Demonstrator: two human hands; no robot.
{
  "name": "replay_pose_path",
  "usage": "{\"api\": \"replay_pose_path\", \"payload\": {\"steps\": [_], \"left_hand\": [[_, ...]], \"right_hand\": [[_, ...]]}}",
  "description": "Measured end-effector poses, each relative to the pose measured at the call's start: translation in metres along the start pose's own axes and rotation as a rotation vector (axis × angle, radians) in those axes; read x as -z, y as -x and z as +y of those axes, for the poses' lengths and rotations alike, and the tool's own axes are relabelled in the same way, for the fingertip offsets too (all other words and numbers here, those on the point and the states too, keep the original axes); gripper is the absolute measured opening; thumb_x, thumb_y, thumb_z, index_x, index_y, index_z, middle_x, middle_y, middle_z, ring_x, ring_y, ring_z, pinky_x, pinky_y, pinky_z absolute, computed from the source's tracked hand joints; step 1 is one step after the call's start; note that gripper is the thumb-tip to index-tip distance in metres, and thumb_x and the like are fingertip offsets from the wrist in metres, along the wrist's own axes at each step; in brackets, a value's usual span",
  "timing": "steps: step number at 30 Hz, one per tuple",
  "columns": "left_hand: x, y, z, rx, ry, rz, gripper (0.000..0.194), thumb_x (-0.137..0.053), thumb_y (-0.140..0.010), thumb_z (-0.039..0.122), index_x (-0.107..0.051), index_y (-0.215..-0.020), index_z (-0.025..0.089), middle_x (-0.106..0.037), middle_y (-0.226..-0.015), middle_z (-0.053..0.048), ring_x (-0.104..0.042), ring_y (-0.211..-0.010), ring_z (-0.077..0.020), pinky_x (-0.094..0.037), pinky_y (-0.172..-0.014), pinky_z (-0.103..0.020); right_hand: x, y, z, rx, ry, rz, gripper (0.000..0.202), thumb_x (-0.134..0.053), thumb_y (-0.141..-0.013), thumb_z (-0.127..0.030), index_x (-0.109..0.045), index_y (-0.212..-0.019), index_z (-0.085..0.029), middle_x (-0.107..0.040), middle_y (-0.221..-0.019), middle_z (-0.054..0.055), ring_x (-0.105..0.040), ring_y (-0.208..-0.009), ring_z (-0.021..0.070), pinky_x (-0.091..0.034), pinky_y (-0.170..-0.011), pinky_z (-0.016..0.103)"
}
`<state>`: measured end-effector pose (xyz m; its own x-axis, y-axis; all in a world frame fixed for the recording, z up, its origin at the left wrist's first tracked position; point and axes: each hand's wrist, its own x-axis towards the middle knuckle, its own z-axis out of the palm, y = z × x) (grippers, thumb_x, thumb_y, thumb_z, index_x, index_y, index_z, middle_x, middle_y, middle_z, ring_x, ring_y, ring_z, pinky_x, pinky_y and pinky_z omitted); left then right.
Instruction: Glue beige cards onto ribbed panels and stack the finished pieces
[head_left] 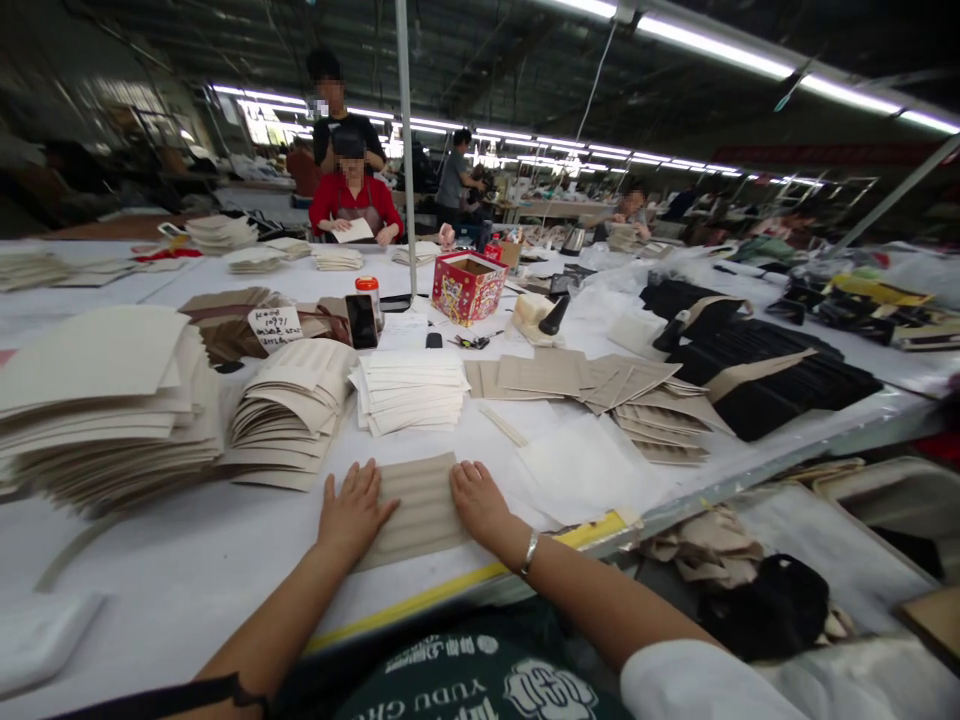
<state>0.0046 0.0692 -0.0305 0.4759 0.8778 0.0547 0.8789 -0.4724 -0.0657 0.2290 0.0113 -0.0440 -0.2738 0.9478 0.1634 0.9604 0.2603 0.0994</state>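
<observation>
A patterned red box (471, 292) stands just above centre; strapped black bundles (799, 402) lie centre right; tube lights (716, 47) cross the upper right.

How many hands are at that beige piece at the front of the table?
2: the left hand at the left edge of the beige piece, the right hand at its right edge. Neither is hidden.

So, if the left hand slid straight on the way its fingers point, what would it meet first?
Most likely the left hand would meet the near edge of the white stack; the wide view leaves the exact line and depth uncertain.
</observation>
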Motion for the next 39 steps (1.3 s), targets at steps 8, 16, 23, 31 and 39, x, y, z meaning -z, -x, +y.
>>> {"api": "replay_pose_path", "payload": {"steps": [8,16,23,31,39], "left_hand": [[0.006,0.011,0.012,-0.105,-0.018,0.125,0.043,-0.034,-0.090,0.034,-0.064,-0.106,0.007,-0.060,-0.116,-0.019,-0.049,-0.115,-0.0308,-0.018,-0.105,-0.051],[0.006,0.050,0.008,-0.059,0.052,-0.180,0.068,-0.038,-0.083,0.053,-0.033,-0.137,0.012,-0.024,-0.145,-0.011,-0.026,-0.133,-0.0283,-0.020,-0.107,-0.050],[-0.001,0.076,0.006,-0.021,0.100,-0.245,0.065,-0.029,-0.085,0.053,-0.023,-0.140,0.018,-0.017,-0.146,-0.006,-0.018,-0.135,-0.0274,-0.015,-0.108,-0.053],[0.013,0.073,0.016,0.058,0.149,-0.325,0.067,-0.029,-0.085,0.052,-0.019,-0.140,0.016,-0.010,-0.146,-0.005,-0.011,-0.136,-0.0266,-0.009,-0.109,-0.054],[0.020,0.056,0.010,0.058,0.184,-0.296,0.064,-0.033,-0.084,0.051,-0.032,-0.138,0.016,-0.022,-0.145,-0.007,-0.022,-0.135,-0.0255,-0.014,-0.108,-0.052]], "right_hand": [[-0.004,0.063,-0.025,0.108,0.024,0.010,0.042,-0.042,-0.080,-0.004,-0.053,-0.120,0.000,-0.052,-0.121,0.021,-0.044,-0.115,0.0296,-0.035,-0.100,0.047],[-0.013,0.067,-0.044,0.067,-0.004,-0.038,0.042,-0.043,-0.077,-0.002,-0.056,-0.116,0.003,-0.052,-0.120,0.025,-0.046,-0.113,0.0328,-0.038,-0.096,0.050],[0.021,0.028,-0.003,-0.013,-0.069,-0.126,0.027,-0.044,-0.077,-0.002,-0.065,-0.091,-0.012,-0.062,-0.096,0.014,-0.057,-0.088,0.0240,-0.048,-0.076,0.037],[0.035,-0.055,0.097,-0.660,-0.088,-0.329,0.037,-0.034,-0.081,0.002,-0.055,-0.111,-0.001,-0.054,-0.109,0.026,-0.061,-0.094,0.0260,-0.048,-0.073,0.034],[0.039,-0.062,0.107,-0.642,-0.147,-0.227,0.033,-0.042,-0.080,-0.008,-0.052,-0.110,-0.004,-0.055,-0.110,0.023,-0.060,-0.096,0.0266,-0.046,-0.076,0.034]]}}
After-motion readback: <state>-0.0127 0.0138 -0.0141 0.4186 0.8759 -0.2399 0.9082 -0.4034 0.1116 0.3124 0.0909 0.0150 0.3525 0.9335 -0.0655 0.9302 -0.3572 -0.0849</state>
